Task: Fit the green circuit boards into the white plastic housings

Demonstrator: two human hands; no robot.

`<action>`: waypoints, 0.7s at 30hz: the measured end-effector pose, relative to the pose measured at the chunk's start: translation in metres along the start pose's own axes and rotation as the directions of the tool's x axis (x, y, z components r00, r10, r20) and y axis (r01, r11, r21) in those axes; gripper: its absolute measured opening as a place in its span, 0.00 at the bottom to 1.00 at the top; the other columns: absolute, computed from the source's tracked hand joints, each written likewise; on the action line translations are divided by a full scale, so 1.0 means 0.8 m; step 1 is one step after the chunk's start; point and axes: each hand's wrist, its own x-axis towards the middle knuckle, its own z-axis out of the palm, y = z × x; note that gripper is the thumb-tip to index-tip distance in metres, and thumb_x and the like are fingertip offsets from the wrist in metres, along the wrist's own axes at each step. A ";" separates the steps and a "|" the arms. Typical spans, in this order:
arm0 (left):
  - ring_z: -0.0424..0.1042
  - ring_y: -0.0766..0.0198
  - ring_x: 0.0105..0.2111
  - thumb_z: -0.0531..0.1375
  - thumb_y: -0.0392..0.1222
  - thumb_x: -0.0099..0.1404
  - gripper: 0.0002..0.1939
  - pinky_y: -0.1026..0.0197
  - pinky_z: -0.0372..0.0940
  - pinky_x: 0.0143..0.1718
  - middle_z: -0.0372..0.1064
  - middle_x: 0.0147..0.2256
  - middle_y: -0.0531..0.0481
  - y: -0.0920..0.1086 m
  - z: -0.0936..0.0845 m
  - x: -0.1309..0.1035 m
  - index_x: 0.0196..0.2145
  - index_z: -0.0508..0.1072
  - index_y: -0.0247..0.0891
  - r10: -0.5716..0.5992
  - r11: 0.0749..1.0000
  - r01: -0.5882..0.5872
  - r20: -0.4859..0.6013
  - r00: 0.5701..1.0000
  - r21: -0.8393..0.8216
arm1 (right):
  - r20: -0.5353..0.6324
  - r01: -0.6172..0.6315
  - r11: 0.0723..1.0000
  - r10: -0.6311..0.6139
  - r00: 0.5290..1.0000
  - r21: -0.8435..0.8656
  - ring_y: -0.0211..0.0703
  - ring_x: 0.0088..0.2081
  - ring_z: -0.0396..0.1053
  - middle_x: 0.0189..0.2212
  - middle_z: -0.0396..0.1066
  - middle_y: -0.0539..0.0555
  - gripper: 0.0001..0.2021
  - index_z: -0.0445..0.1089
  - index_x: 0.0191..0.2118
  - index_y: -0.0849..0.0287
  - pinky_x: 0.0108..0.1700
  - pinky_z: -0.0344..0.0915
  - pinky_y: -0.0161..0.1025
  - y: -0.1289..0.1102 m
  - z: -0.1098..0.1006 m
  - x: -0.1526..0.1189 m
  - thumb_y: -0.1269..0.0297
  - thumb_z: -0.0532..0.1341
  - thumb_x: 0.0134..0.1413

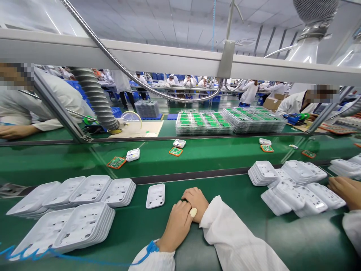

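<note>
One long green desk (pixel 138 226), with a green strip (pixel 220 162) running along behind it. Clear trays (pixel 204 126) of green boards, piled high beyond. Nested stacks of white shells (pixel 87 222), to the person's left; further white stacks (pixel 287 192), to the right, beside a co-worker's hand (pixel 345 192). One pair of hands, the left hand (pixel 176 226) overlapping the right hand (pixel 196 203), fingers loosely bent; nothing visible in either, though with palms hidden I cannot tell fully. Step in hand: a rest between pieces, by my reading. One single white shell (pixel 155 196), flat on the desk just beyond the hands, to their left, untouched; lifting it would call for parting the hands and opening fingers to its rim. One orange-edged board (pixel 116 162), on the strip. One pale finger cover (pixel 193 212), where the hands meet.
</note>
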 end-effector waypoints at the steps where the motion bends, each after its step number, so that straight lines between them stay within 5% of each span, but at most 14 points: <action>1: 0.61 0.58 0.33 0.42 0.44 0.69 0.16 0.55 0.53 0.34 0.66 0.32 0.48 0.000 0.000 0.000 0.31 0.65 0.37 0.002 1.000 -0.002 0.000 1.000 -0.001 | 0.001 0.001 1.000 -0.001 1.000 -0.001 0.44 0.41 0.57 0.42 0.65 0.53 0.12 0.66 0.40 0.58 0.42 0.53 0.41 0.000 0.000 0.000 0.64 0.60 0.46; 15: 0.61 0.58 0.33 0.43 0.42 0.69 0.15 0.55 0.53 0.35 0.67 0.32 0.48 0.001 -0.001 0.001 0.32 0.66 0.37 -0.002 1.000 0.002 0.000 1.000 -0.001 | 0.028 -0.014 1.000 0.015 0.999 -0.016 0.44 0.42 0.58 0.43 0.64 0.54 0.12 0.66 0.41 0.57 0.43 0.57 0.44 -0.001 -0.002 0.000 0.64 0.60 0.47; 21: 0.61 0.58 0.33 0.43 0.43 0.69 0.15 0.56 0.53 0.34 0.67 0.32 0.48 0.000 0.000 0.000 0.31 0.66 0.38 0.005 1.000 -0.005 -0.008 1.000 0.001 | 0.000 -0.004 1.000 0.004 1.000 -0.002 0.44 0.43 0.62 0.43 0.66 0.52 0.08 0.70 0.38 0.47 0.41 0.60 0.46 -0.002 -0.006 -0.001 0.62 0.57 0.52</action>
